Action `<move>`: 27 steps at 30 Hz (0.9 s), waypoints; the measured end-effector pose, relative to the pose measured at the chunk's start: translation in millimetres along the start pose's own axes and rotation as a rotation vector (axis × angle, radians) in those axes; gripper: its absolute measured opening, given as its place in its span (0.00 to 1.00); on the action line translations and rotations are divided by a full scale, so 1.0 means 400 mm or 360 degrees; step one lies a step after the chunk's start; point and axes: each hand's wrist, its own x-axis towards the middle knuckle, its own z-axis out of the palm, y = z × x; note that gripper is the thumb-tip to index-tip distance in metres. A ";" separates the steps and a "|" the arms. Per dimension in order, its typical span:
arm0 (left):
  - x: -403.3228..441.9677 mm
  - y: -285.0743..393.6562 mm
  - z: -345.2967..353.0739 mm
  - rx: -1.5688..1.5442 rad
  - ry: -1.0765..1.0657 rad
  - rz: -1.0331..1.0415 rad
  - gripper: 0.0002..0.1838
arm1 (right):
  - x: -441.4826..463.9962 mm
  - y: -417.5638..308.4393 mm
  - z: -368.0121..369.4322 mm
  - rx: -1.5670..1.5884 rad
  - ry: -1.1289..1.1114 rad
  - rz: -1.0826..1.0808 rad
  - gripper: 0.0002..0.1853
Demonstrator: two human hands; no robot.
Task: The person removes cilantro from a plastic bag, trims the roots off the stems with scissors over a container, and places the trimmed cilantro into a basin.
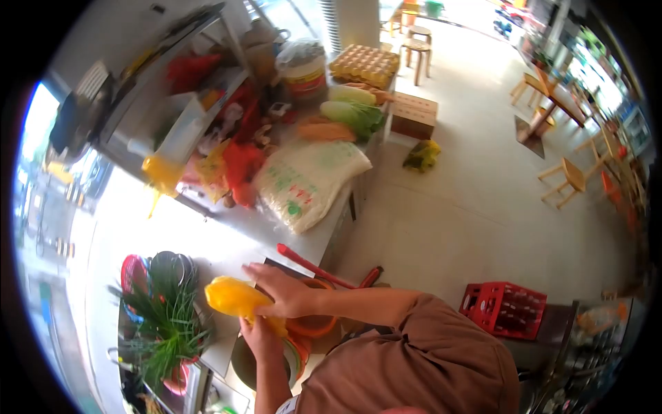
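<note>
Though aslant lengthwise, yellow bundle leftward

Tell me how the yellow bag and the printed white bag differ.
The yellow bag is in the left hand and right hand; the white bag lies on the counter. The yellow bag looks narrow and bunched; the white bag is bigger, broader and flatter. Both look soft and wrinkled.
</note>
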 end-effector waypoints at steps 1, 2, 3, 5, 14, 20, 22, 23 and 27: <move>0.004 0.012 0.002 -0.0013 0.0058 0.0021 0.21 | 0.000 -0.030 -0.014 0.0039 0.0066 0.0011 0.44; 0.011 0.025 0.011 -0.0058 0.0136 0.0102 0.21 | -0.002 -0.054 -0.022 0.0009 -0.0058 0.0009 0.47; 0.013 0.032 0.012 -0.0101 0.0205 0.0175 0.20 | -0.001 -0.054 -0.010 0.0021 -0.0101 0.0000 0.47; 0.009 0.029 0.009 -0.0048 0.0230 0.0164 0.21 | -0.008 -0.057 0.023 0.0106 -0.0311 -0.0221 0.46; -0.059 0.069 -0.102 -0.0909 -0.0498 -0.0375 0.29 | 0.033 -0.050 0.055 -0.0149 -0.0198 -0.0496 0.27; -0.137 0.119 -0.120 -0.0109 -0.0010 -0.0142 0.36 | 0.257 -0.037 0.016 0.0146 0.0358 -0.0121 0.30; -0.188 0.111 -0.156 -0.0041 0.0066 -0.0104 0.38 | 0.419 -0.036 -0.002 0.0093 0.0672 -0.0014 0.30; -0.220 0.098 -0.172 -0.0047 0.0098 -0.0091 0.38 | 0.502 -0.037 -0.012 0.0069 0.0832 -0.0074 0.29; -0.365 -0.008 -0.248 -0.0015 0.0450 -0.0121 0.33 | 0.827 0.021 -0.021 -0.0196 0.1076 -0.0355 0.28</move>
